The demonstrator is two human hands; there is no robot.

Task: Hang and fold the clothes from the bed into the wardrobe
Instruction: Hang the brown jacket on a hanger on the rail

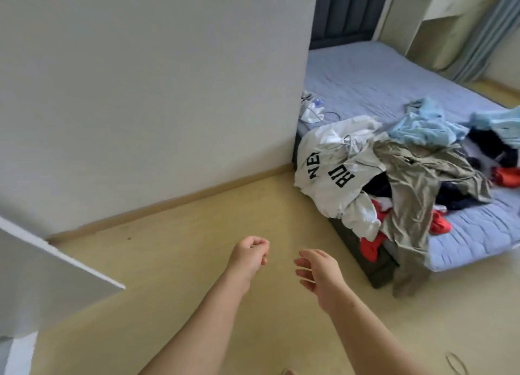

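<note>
Both hands reach forward over the floor; left hand (249,252) loosely fisted, apparently empty; right hand (319,270) spread, empty.

Both hands empty over bare floor (174,251); left hand (249,255) curled loosely, right hand (319,270) spread; clothes heap (394,172) on bed (380,76) corner.

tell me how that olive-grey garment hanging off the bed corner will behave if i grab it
The olive-grey garment looks thin and floppy: it drapes in creases over the bed edge. It will probably sag and trail. It overlaps the white lettered top, so lifting it may drag that along.
</note>
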